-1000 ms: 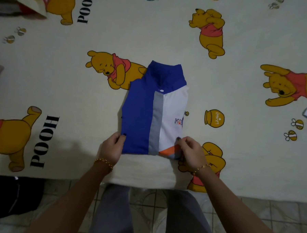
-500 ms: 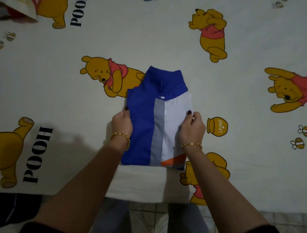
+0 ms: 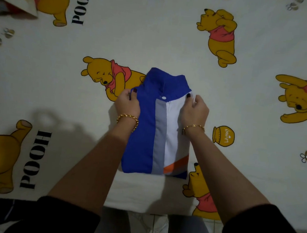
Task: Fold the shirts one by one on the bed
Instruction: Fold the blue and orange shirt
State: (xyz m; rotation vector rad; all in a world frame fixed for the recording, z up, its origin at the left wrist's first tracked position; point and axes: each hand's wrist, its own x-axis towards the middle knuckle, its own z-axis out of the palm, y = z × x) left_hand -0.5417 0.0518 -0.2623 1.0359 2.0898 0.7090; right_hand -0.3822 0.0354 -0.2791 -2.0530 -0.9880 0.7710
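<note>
Folded blue-white polo shirt (image 3: 146,133) lies mid-bed (image 3: 171,37), long axis running straight away from us, collar far, hem near. Our left grip (image 3: 127,104) and right grip (image 3: 194,110) each pinch a shoulder corner at the far end, equally close.

Both forearms reached forward side by side, bare below dark sleeves (image 3: 69,217) pushed up near the elbows. The left hand (image 3: 127,104) pinched the left shoulder edge of the folded shirt (image 3: 142,137), with its dark-nailed thumb on top. The right hand (image 3: 194,110) pinched the right shoulder edge likewise. A gold bracelet (image 3: 127,117) circled each wrist.
</note>
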